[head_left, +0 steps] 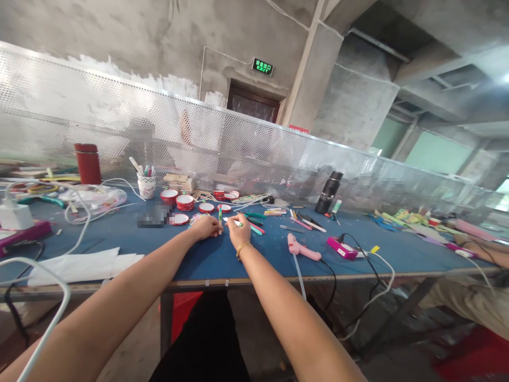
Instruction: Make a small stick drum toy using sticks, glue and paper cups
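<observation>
From my remote seat I saw a bare wall [119, 42] at the back and a perforated screen [254, 154] in front of it, along the far side of the blue desk [262, 260]. At the far right, a co-worker's arm [481, 250] reached in over the desk. White paper [75, 268] lay along the near edge, at my left. A red flask [87, 165] stood at the back left, and a black flask [329, 192] at the back right. A pink glue gun [304, 248] lay to the right of the working hands, with a purple power strip [341, 248] just beyond it. A patterned cup [146, 185] stood near the screen, pens and sticks poking out of its top.

The left grip [207, 226] was pinched around the lower end of a small stick, and the right grip [239, 232] was grasping a pen. Behind them and to the left sat red-rimmed discs [185, 201], some stacked, some single. The pen [239, 223], white and green, pointed left at the stick; I could not tell whether its tip touched. The stick [220, 212] stood upright between the two grips, just above the desk, banded in green and red
</observation>
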`<state>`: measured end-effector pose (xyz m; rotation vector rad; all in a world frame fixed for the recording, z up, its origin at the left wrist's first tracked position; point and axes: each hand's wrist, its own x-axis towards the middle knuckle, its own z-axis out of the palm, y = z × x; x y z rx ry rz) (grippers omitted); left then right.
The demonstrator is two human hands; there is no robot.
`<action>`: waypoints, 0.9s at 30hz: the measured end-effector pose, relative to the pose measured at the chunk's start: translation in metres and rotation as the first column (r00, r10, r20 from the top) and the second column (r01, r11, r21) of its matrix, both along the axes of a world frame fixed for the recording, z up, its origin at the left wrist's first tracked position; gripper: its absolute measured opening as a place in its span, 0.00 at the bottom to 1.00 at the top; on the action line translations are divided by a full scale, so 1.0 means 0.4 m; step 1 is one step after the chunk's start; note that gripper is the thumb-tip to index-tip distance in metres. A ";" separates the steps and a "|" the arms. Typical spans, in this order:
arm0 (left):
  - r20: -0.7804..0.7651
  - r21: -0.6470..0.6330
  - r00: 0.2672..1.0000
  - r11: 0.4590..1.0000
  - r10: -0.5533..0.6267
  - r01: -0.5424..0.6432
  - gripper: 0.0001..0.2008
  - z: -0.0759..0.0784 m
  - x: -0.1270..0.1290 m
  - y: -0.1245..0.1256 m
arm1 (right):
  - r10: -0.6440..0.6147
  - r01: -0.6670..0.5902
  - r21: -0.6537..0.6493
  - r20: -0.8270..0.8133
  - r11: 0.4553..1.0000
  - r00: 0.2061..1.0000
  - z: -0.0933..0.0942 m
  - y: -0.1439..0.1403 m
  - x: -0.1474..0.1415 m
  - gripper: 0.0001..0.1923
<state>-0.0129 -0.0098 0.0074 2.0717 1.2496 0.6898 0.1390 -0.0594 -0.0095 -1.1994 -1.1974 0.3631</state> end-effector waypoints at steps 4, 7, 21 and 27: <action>0.011 -0.008 1.000 1.000 0.005 -0.005 0.19 -0.001 0.001 -0.001 | 0.054 -0.054 0.038 -0.003 0.998 0.999 0.000 -0.002 -0.005 0.07; 0.012 -0.006 1.000 1.000 0.003 -0.003 0.19 -0.005 0.001 0.003 | 0.070 -0.070 0.047 0.007 0.996 0.998 -0.001 -0.002 -0.007 0.07; 0.006 -0.004 1.000 1.000 0.008 -0.008 0.18 -0.006 0.002 0.004 | 0.083 -0.080 0.057 -0.051 0.995 0.995 -0.001 0.001 -0.008 0.06; 0.010 -0.003 1.000 1.000 0.010 -0.010 0.19 -0.004 0.003 0.001 | 0.054 -0.054 0.030 -0.013 0.998 0.998 -0.001 0.003 -0.004 0.06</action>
